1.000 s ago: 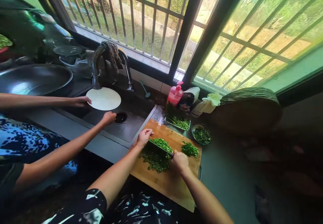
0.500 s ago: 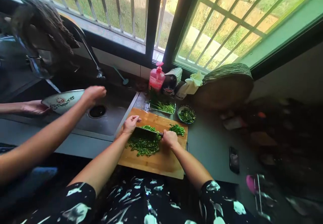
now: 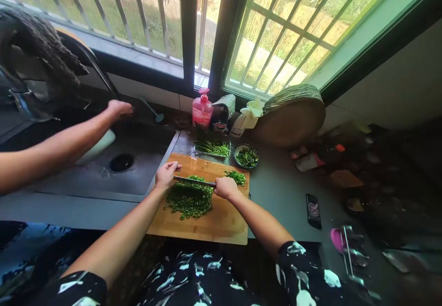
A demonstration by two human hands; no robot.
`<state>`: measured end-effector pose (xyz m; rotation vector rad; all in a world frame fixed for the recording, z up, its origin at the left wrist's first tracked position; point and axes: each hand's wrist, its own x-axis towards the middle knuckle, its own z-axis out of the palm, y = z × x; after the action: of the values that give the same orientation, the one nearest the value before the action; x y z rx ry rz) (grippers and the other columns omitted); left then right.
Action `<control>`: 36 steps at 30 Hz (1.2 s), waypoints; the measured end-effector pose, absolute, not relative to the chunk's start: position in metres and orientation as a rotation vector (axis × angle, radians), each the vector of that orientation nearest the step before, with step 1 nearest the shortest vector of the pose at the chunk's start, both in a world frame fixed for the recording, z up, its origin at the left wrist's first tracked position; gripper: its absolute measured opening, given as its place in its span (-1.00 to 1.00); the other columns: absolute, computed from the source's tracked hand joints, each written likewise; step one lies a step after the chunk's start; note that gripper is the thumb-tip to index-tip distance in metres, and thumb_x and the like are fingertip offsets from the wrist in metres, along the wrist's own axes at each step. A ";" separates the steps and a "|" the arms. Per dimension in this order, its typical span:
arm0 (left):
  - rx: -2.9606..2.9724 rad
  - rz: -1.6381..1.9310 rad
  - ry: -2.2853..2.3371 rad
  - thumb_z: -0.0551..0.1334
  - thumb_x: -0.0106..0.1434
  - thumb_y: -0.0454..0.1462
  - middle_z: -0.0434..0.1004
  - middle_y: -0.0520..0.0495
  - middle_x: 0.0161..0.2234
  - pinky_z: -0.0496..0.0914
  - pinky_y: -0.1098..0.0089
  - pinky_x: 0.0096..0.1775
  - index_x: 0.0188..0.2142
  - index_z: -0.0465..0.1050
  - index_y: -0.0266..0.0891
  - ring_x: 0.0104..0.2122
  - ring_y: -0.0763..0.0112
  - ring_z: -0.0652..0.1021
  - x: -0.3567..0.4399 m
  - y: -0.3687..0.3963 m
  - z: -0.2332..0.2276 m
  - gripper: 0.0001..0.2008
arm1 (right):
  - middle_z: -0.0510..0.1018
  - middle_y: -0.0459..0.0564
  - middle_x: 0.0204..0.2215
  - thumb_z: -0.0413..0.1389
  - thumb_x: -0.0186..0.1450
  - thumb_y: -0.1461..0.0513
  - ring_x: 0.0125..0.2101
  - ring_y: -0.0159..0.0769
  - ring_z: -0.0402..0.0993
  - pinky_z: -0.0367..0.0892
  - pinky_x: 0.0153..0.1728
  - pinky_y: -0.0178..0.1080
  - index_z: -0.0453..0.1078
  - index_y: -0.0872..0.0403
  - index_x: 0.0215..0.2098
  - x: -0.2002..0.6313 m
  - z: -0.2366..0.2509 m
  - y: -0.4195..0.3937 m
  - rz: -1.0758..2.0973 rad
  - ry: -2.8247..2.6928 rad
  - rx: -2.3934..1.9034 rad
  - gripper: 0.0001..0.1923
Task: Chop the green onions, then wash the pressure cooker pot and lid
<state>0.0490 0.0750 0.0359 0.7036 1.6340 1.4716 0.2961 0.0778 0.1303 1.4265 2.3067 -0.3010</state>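
A grey counter [image 3: 276, 186] carries a cutting board [image 3: 224, 225], a bowl [image 3: 235, 158] and a phone [image 3: 313, 210].

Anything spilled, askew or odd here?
A dark rag is draped over the faucet, an unusual perch. A few stray bits lie left of the chopped greens on the cutting board. No damage visible.

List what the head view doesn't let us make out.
Head view:
Knife handle: mostly covered by the right grip.
Knife's far end: at the left grip; contact unclear, too small.
White dish: partly behind a co-worker's forearm.
Clutter at right: dark, blurred.
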 end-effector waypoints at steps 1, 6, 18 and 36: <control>0.698 1.481 1.627 0.29 -0.04 -0.01 0.59 -0.11 -0.46 0.42 0.22 -0.17 -0.40 0.43 -0.26 -0.45 0.27 0.58 0.049 0.083 0.039 -0.64 | 0.59 0.17 -0.28 0.03 0.19 0.15 -0.25 -0.08 0.55 0.41 -0.26 -0.18 0.49 0.10 -0.21 0.296 0.136 0.086 -0.286 2.326 1.428 -0.70; 0.648 1.475 1.605 0.25 0.03 -0.05 0.58 -0.13 -0.48 0.42 0.21 -0.18 -0.41 0.39 -0.27 -0.46 0.28 0.57 0.059 0.103 0.033 -0.69 | 0.59 0.20 -0.27 0.02 0.20 0.16 -0.24 -0.06 0.54 0.41 -0.26 -0.16 0.50 0.12 -0.22 0.300 0.133 0.105 -0.254 2.309 1.437 -0.70; 0.658 1.459 1.600 0.25 0.05 -0.09 0.57 -0.07 -0.49 0.41 0.18 -0.14 -0.42 0.39 -0.18 -0.43 0.25 0.56 0.060 0.093 0.023 -0.78 | 0.59 0.20 -0.29 0.02 0.21 0.15 -0.28 -0.08 0.55 0.42 -0.29 -0.17 0.48 0.12 -0.22 0.304 0.114 0.088 -0.278 2.290 1.477 -0.70; 0.728 1.496 1.583 0.29 -0.05 -0.01 0.58 -0.11 -0.48 0.44 0.22 -0.18 -0.38 0.43 -0.29 -0.45 0.28 0.59 0.057 0.090 0.026 -0.61 | 0.59 0.19 -0.28 0.02 0.20 0.14 -0.27 -0.09 0.55 0.42 -0.29 -0.17 0.47 0.10 -0.18 0.303 0.115 0.075 -0.327 2.282 1.491 -0.69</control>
<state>0.0566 0.0897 0.0255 0.7280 1.5828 1.4965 0.3030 0.0749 0.1155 1.4911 2.2819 -0.3273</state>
